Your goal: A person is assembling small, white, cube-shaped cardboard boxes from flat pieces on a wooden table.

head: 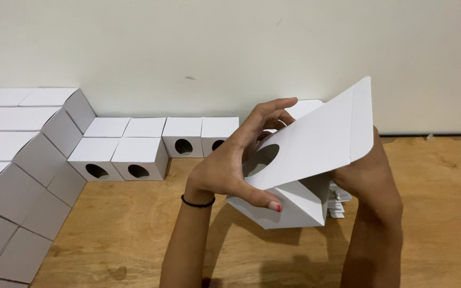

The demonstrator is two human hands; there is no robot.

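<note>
While the half-folded white box hangs just above the wooden worktop, we see it caught between both hands, right of centre and near the far wall. Our left hand is clamped on its left side, thumb pressed on the lower panel, fingers curled over the panel with the round hole. Our right hand sits behind the box on the right; its grip is hidden by the raised flap, so we cannot tell how it closes. That flap slants up and to the right, away from the left hand, with its free edge nearest the right hand. A stack of flat blanks lies just behind. Finished boxes, holes facing us, line the wall to the left, well apart.
</note>
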